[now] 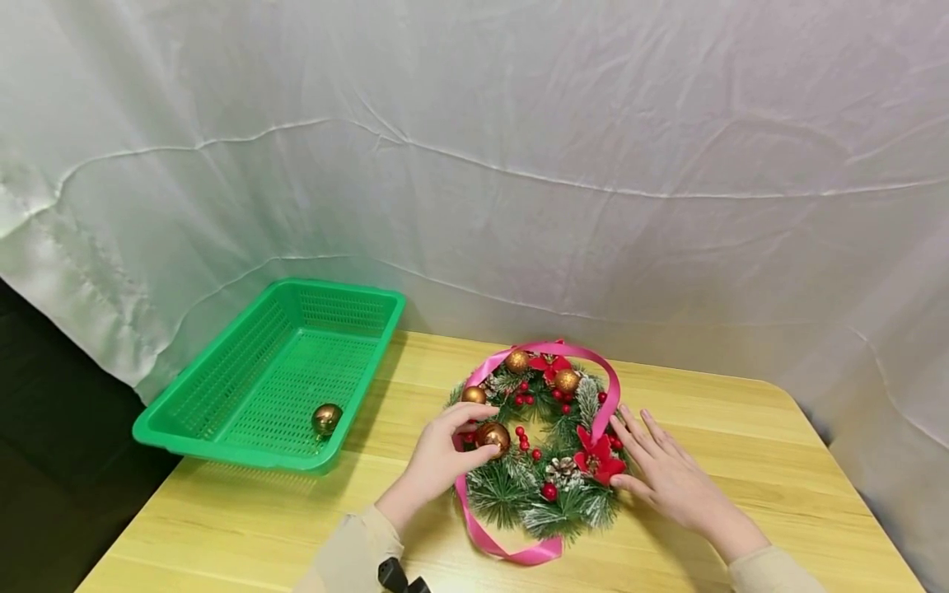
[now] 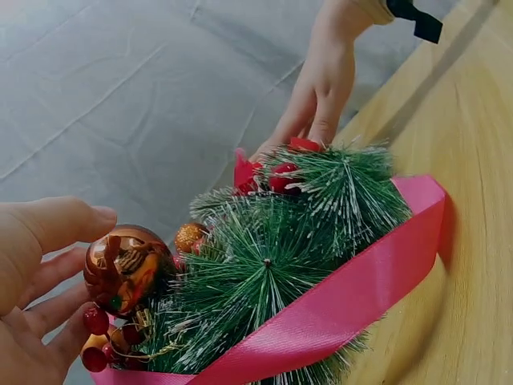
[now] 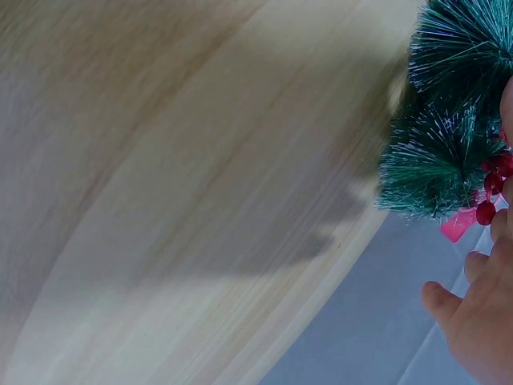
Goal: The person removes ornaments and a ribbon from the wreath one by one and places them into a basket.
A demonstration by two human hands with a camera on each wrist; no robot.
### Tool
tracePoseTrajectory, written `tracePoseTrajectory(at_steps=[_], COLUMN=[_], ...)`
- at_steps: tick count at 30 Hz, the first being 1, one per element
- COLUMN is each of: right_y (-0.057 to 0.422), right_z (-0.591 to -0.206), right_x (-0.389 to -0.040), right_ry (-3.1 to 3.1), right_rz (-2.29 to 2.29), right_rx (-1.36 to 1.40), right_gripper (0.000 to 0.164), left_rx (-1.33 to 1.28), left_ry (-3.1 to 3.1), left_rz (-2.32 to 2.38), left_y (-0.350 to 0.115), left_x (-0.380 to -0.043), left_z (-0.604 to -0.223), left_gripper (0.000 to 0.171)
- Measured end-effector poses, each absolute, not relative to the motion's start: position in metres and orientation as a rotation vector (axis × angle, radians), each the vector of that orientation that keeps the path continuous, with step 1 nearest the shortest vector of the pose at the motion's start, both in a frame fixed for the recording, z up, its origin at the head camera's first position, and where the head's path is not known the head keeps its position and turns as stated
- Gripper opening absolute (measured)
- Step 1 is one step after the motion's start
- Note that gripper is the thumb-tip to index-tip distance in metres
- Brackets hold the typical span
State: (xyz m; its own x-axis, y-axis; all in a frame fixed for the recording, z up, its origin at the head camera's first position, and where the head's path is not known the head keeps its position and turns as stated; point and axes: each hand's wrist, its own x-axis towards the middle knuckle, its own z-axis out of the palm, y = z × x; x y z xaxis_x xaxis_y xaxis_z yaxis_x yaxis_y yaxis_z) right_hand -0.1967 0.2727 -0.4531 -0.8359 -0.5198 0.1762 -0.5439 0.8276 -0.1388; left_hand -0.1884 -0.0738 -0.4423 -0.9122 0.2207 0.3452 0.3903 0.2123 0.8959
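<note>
A green wreath [image 1: 504, 497] with frosted pine tips, pine cones, red berries and red poinsettias lies on the table. My left hand [image 1: 437, 461] has its thumb and fingers around a shiny brown bauble [image 1: 493, 439] at the wreath's left side. In the left wrist view, the thumb lies close above this bauble [image 2: 128, 269] and the other fingers reach partly behind it. My right hand [image 1: 667, 478] is spread at the wreath's right edge, its fingertips beside a red poinsettia [image 1: 598, 458]. A pink ribbon [image 1: 511, 553] loops over and around the wreath.
On the left stands a green perforated basket [image 1: 222, 457] with another shiny brown bauble [image 1: 326, 420] in it. Smaller gold baubles [image 1: 567, 380] sit on the wreath. A pale cloth [image 1: 519, 247] hangs behind the wooden table [image 1: 786, 478].
</note>
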Motion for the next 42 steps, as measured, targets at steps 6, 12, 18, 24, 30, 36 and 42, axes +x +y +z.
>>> tracePoseTrajectory(at_steps=[6, 12, 18, 24, 30, 36, 42], right_y=[0.273, 0.273, 0.273, 0.273, 0.274, 0.273, 0.273], right_z=[-0.453, -0.454, -0.454, -0.454, -0.455, -0.455, -0.454], right_x=[-0.197, -0.197, -0.196, -0.196, -0.196, -0.196, -0.195], right_ry=[-2.886, -2.869, -2.873, -2.866, -2.881, -2.854, -2.84], right_rz=[0.28, 0.276, 0.273, 0.27, 0.267, 0.262, 0.261], right_rx=[0.835, 0.841, 0.841, 0.845, 0.832, 0.843, 0.849], right_gripper=[0.077, 0.077, 0.077, 0.076, 0.077, 0.076, 0.076], left_rx=[-0.634, -0.666, -0.664, -0.659, -0.646, -0.621, -0.593], left_ry=[-2.412, -2.492, -2.522, -2.492, -2.457, -2.401, -2.279], left_rz=[-1.614, -1.442, -1.378, -1.392, -1.417, -1.537, -1.783], left_y=[-0.072, -0.07, -0.067, -0.065, -0.066, -0.067, -0.069], left_x=[-0.189, -0.188, -0.187, -0.187, -0.187, -0.186, -0.187], left_z=[-0.442, -0.444, -0.445, -0.444, -0.438, -0.429, -0.422], left_gripper=[0.051, 0.055, 0.054, 0.05, 0.051, 0.053, 0.054])
